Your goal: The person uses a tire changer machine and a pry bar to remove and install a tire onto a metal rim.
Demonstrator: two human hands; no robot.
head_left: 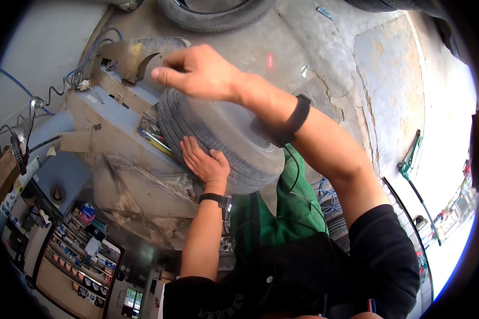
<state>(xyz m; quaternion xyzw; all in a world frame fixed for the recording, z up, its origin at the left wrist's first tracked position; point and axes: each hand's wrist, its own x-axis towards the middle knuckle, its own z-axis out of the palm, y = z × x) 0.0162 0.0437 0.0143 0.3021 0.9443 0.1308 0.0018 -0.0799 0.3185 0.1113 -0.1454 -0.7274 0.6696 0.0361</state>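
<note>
A dark tyre on a wheel (pixel 218 138) stands at the middle, against a grey machine (pixel 117 93). My left hand (pixel 205 162) lies flat on its tread, fingers stretched out, with a black watch on the wrist. Over the tyre's far end hovers my right hand (pixel 199 74), slightly blurred. Its fingers are loosely curled and the thumb points left, apart from them. I see nothing held in it. A black band circles my right forearm, which hides part of the wheel's side.
Tools with yellow handles (pixel 157 143) lie in a recess of the machine. Another tyre (pixel 215 21) rests on the floor beyond. A green floor jack (pixel 410 159) stands at the right. Hoses and cables (pixel 74 80) hang at the left, above a tool rack (pixel 82 252).
</note>
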